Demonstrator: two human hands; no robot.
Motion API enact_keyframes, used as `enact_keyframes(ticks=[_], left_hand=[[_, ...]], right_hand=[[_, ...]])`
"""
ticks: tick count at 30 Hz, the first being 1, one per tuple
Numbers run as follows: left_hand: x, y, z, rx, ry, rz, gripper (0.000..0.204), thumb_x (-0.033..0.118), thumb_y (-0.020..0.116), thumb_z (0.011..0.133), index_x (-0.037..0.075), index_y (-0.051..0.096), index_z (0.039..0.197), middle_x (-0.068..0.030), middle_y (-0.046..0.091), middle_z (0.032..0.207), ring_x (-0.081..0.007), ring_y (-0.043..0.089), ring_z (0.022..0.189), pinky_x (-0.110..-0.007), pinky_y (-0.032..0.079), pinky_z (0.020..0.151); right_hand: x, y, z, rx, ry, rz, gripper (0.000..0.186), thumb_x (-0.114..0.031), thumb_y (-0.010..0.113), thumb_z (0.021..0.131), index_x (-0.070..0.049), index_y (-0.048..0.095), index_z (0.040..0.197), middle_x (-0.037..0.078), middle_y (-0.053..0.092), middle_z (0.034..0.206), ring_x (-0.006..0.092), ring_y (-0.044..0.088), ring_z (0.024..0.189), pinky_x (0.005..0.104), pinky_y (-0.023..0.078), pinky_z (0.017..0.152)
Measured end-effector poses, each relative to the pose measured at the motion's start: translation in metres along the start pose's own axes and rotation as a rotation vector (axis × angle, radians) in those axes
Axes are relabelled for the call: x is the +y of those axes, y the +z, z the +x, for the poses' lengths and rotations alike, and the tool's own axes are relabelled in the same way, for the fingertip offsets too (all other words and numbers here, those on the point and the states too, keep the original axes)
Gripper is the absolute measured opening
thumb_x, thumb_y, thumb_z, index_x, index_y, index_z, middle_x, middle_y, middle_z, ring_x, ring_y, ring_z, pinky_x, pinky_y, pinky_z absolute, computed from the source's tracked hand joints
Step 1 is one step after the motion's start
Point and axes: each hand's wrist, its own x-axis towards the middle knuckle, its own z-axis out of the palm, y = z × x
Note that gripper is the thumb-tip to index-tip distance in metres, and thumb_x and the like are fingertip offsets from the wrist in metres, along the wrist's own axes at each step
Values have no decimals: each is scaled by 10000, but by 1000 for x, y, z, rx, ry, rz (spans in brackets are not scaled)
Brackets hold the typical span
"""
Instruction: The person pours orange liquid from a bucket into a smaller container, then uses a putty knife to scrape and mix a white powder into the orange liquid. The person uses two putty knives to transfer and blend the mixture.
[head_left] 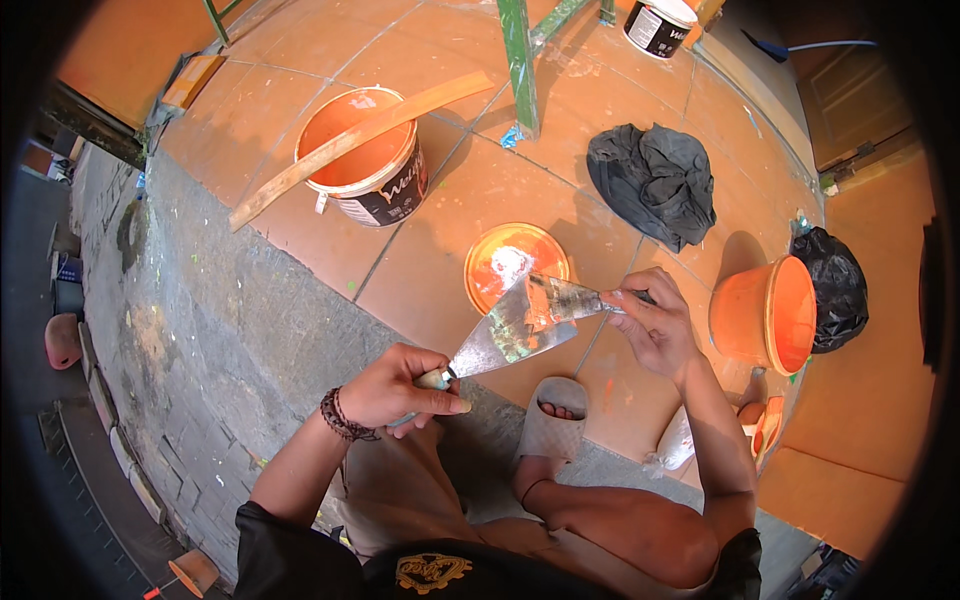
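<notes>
My left hand (pixel 395 385) is closed round the handle of a wide putty knife (pixel 482 350), its metal blade pointing up and to the right with greenish smears on it. In my right hand (pixel 655 325) is a second putty knife (pixel 578 299), pinched near its handle, the blade pointing left. The two blades overlap in the middle, and orange paste sits where they meet. Just beyond them an orange lid (pixel 482 262) lies on the tiles, a heap of white powder or paste (pixel 511 262) on it. The blades partly cover that lid.
A paint bucket (pixel 380 200) stands at the far left with a wooden plank (pixel 345 145) across its top. A dark crumpled cloth (pixel 655 180), an orange bucket (pixel 745 318) and a black bag (pixel 835 290) are at the right. Green legs (pixel 518 70) stand ahead; another paint bucket (pixel 657 28) is behind.
</notes>
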Motion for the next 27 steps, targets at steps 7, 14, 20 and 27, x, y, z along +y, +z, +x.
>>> enact_keyframes(ticks=[7,14,20,27], left_hand=[[-13,-8,3,24,26,85,158,131,740,815,46,625,749,14,521,508,-50,449,359,-204,320,341],[-20,-16,13,45,21,81,153,120,736,816,52,618,745,11,514,503,-53,450,357,-210,323,339],[-12,-13,14,197,20,34,142,110,735,809,49,615,765,2,524,520,-60,452,387,-227,343,361],[-31,19,34,781,487,584,171,110,723,792,27,613,894,-128,606,629,-224,620,540,-327,474,497]], right_hand=[[13,-21,6,-147,-76,-83,457,17,723,669,-176,704,1083,39,584,891,234,540,800,357,399,744],[19,-32,8,-126,-65,-165,472,14,732,641,-187,710,1067,30,585,891,228,542,827,354,391,733],[5,-32,8,-72,94,-148,375,-17,715,729,-142,697,1083,48,592,880,211,560,790,339,421,661],[-54,0,-13,-177,856,701,271,-132,579,933,-32,613,1182,75,604,771,129,541,572,258,420,465]])
